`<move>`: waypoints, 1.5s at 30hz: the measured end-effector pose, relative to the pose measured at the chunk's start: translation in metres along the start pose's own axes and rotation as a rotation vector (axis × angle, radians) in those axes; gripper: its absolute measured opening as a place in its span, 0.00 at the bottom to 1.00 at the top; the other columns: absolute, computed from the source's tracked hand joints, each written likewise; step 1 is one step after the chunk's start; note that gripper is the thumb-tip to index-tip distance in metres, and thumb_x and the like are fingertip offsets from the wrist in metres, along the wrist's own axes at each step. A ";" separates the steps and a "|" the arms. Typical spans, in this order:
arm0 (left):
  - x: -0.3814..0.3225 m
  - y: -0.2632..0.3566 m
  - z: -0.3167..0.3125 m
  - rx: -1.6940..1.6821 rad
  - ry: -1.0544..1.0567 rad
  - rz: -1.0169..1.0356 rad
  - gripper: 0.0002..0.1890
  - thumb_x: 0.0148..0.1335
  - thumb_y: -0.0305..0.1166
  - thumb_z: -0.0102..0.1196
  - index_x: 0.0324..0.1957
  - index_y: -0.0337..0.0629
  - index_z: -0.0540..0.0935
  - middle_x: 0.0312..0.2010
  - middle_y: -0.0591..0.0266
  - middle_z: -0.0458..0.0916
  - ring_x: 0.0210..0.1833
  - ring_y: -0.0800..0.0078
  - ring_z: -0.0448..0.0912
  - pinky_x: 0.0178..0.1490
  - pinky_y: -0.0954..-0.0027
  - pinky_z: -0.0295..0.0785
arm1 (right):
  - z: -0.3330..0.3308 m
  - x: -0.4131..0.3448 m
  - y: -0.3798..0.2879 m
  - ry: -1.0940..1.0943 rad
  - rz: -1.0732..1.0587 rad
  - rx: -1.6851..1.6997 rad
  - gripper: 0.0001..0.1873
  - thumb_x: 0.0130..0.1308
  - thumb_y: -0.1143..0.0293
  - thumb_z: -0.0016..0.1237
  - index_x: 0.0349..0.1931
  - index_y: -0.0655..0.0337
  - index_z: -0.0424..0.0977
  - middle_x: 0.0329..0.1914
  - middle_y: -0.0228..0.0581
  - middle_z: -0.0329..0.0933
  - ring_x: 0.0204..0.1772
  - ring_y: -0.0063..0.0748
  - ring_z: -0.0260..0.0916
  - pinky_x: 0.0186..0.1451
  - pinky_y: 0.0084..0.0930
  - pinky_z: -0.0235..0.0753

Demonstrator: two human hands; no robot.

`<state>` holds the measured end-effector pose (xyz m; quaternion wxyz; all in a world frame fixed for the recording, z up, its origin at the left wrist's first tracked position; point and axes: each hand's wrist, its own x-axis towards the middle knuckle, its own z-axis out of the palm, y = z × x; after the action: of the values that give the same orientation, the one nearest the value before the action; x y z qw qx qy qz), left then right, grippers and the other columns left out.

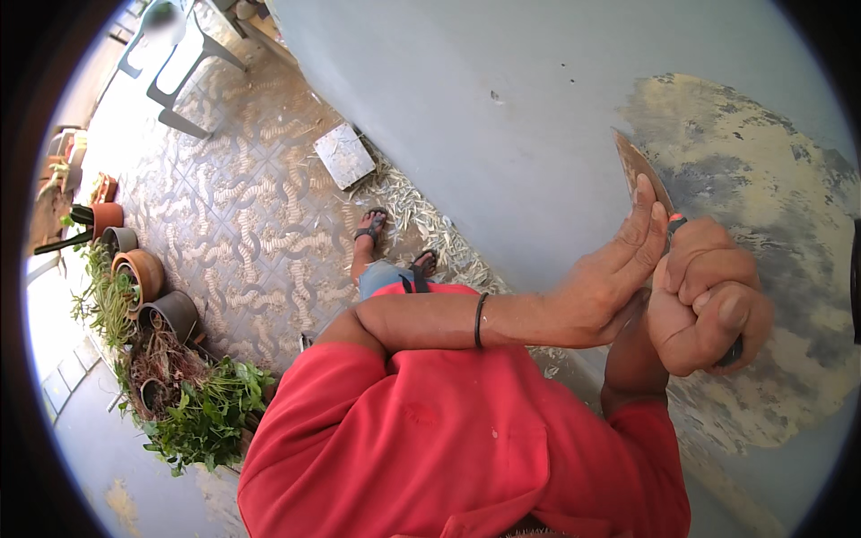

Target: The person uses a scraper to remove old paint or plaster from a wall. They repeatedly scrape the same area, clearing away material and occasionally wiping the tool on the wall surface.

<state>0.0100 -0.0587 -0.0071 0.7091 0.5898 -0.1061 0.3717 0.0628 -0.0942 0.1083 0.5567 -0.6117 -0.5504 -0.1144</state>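
A knife with a worn, brownish blade [632, 158] points up and left in front of a grey painted wall. My right hand [713, 296] is closed around its dark handle, with a bit of orange where handle and blade meet. My left hand [622, 265] reaches across from the left with its fingers stretched out. Its fingertips rest against the blade near the handle; the thumb is hidden. Behind both hands, the wall has a large rough patch [733, 168] of beige and dark grey, where the smooth grey coat is gone.
Pale flakes [464, 252] litter the patterned floor [235, 222] along the wall's foot, near my sandalled feet. A flat whitish box [344, 156] lies there, with flakes on it. Potted plants [215, 403] line the left side. A plastic chair [195, 60] stands at the upper left.
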 end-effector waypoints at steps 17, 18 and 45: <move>0.005 -0.004 -0.012 -0.002 -0.125 0.048 0.45 0.64 0.15 0.57 0.82 0.21 0.54 0.84 0.19 0.43 0.88 0.32 0.49 0.85 0.44 0.58 | -0.007 0.010 -0.002 -0.129 -0.120 -0.047 0.17 0.78 0.73 0.41 0.25 0.60 0.60 0.24 0.37 0.67 0.20 0.28 0.58 0.22 0.31 0.53; 0.008 -0.002 -0.015 -0.011 -0.145 0.045 0.45 0.64 0.15 0.57 0.82 0.21 0.54 0.84 0.19 0.42 0.88 0.31 0.48 0.85 0.44 0.59 | -0.011 0.013 -0.006 -0.119 -0.087 -0.045 0.17 0.77 0.73 0.41 0.24 0.60 0.60 0.24 0.37 0.67 0.20 0.29 0.59 0.22 0.31 0.53; 0.016 0.010 -0.038 0.024 -0.273 0.018 0.46 0.62 0.14 0.58 0.81 0.20 0.53 0.84 0.18 0.41 0.87 0.31 0.50 0.85 0.42 0.58 | 0.001 0.021 -0.011 -0.074 -0.059 -0.025 0.16 0.77 0.72 0.43 0.26 0.63 0.62 0.25 0.40 0.69 0.20 0.29 0.60 0.21 0.31 0.56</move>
<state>0.0035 -0.0168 -0.0006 0.6775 0.6424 -0.2024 0.2955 0.0615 -0.0848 0.1298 0.5248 -0.6058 -0.5869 -0.1149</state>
